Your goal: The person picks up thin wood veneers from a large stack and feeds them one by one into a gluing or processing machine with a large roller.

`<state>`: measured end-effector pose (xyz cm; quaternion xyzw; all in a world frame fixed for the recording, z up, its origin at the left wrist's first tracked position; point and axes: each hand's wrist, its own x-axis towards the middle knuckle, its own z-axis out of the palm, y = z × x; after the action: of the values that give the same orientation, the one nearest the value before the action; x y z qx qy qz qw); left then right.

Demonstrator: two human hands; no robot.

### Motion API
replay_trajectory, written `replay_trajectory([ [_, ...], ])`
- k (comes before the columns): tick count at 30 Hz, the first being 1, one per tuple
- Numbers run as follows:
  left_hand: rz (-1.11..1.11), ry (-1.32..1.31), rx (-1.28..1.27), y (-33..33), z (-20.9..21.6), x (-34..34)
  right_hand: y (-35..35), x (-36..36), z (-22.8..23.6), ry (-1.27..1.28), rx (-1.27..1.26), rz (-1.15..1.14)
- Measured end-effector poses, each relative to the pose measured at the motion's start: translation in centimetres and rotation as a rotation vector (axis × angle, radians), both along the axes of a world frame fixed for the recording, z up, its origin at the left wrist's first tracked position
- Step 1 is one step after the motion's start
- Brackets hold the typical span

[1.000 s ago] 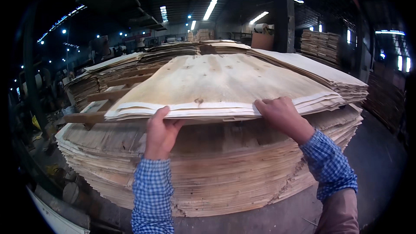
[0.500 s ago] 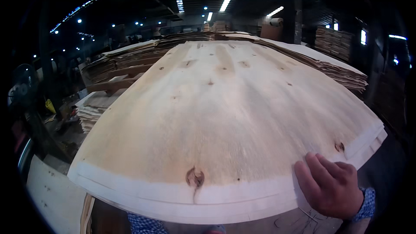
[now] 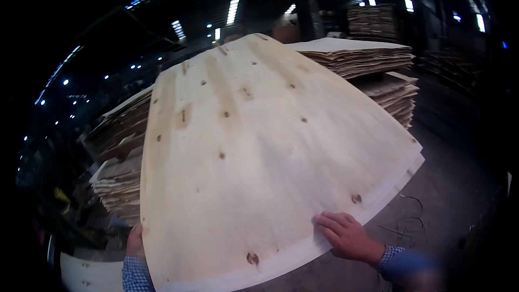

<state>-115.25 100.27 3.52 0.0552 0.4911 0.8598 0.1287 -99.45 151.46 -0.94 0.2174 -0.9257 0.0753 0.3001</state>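
A large stack of pale wood veneer sheets, with dark knots and brown streaks, stretches away in front of me. My left hand grips its left edge near the front; most of those fingers are hidden by the wood. At the near right edge, my right hand has its fingers bent together over the top face, and its thumb is out of sight. Several layers show as thin white steps along the near and right edges between and beyond my hands.
More veneer stacks stand at the right and at the left. A loose pale sheet lies low at the lower left. Thin wiry strands lie on the floor at the right. Another tall pile rises in the back.
My left hand has come into view on the left edge. The view has turned, so the sheets look slanted, and my right hand sits farther left in the picture, still on the near edge.
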Motion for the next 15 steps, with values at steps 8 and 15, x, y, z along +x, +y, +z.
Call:
replay_trajectory([
  [8,0.078,0.114,-0.369,2.8,-2.3,-5.4,6.9,-2.8,0.9,-0.281,-0.2,0.237],
  [15,0.159,0.003,-0.264,3.6,-4.4,-6.3,29.2,-16.8,9.1,-0.156,-0.505,-0.741],
])
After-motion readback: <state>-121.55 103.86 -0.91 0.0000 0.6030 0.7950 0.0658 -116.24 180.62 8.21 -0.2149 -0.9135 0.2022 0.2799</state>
